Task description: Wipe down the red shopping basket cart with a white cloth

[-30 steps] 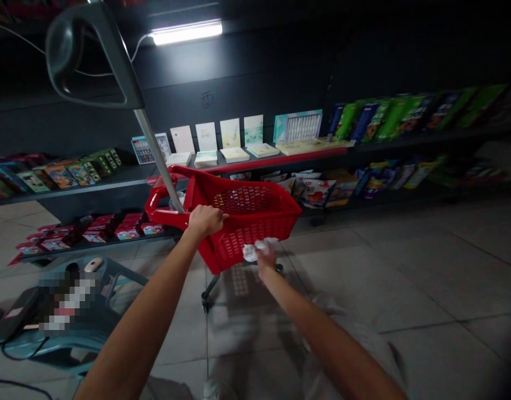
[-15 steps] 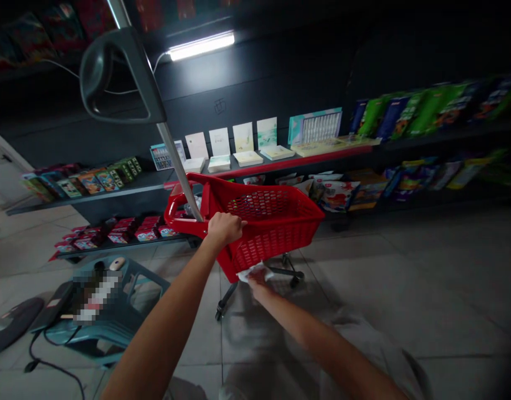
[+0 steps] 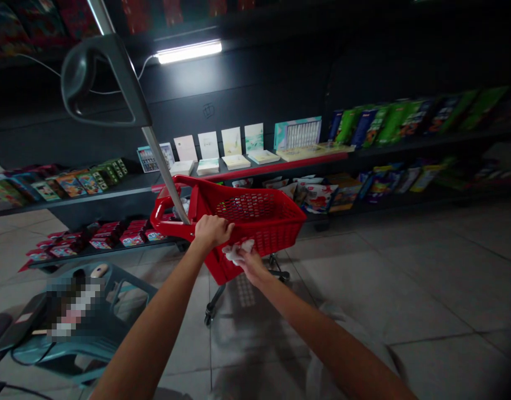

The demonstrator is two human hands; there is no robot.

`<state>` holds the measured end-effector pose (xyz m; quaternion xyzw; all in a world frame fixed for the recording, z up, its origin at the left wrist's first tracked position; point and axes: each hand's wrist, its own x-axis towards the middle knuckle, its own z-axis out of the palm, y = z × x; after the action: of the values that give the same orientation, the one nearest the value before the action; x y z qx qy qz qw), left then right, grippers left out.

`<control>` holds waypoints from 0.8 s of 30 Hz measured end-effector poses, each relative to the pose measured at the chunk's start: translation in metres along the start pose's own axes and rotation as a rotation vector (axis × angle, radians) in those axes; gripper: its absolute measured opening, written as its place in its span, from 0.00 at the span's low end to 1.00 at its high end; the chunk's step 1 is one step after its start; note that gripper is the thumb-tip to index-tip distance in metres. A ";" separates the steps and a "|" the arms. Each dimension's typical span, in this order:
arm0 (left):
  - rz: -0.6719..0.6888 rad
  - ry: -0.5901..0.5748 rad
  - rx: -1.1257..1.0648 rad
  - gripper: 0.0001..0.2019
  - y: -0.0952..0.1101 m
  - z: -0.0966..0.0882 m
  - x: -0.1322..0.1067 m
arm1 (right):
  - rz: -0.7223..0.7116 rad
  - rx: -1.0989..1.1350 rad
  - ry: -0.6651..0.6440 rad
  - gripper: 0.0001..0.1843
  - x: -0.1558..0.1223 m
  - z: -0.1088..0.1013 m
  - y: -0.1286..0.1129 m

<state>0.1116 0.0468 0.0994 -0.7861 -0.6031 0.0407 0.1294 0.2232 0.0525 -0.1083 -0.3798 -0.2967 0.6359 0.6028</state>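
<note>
A red plastic shopping cart with perforated sides stands on wheeled metal legs in the middle of the view. My left hand is closed over the cart's near upper rim. Below and right of it, my right hand presses a crumpled white cloth or tissue against the cart's near side, close to the solid rear corner. A metal pole with a dark grey loop handle rises in front of the cart's rear end.
Dark shelves behind the cart hold books, boxes and snack bags. A lit tube lamp hangs on the back panel. At lower left stands a blue-grey plastic stool with items and a cable. Tiled floor extends to the right.
My right hand has moved the white cloth up and left, from the cart's bottom edge onto its side. My left hand keeps its hold on the rim. The whole view has shifted slightly.
</note>
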 end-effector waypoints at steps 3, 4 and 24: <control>0.014 0.021 -0.002 0.37 0.001 0.000 -0.001 | -0.029 0.037 0.164 0.26 0.018 -0.034 -0.050; 0.021 0.027 -0.002 0.38 0.000 -0.001 -0.002 | -0.073 0.031 0.239 0.26 0.023 -0.047 -0.066; -0.020 0.023 -0.006 0.39 -0.048 0.005 -0.013 | -0.505 -0.663 0.434 0.32 0.001 -0.138 -0.181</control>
<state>0.0624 0.0467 0.1059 -0.7809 -0.6094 0.0287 0.1342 0.4375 0.0601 -0.0308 -0.5921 -0.4341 0.2461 0.6328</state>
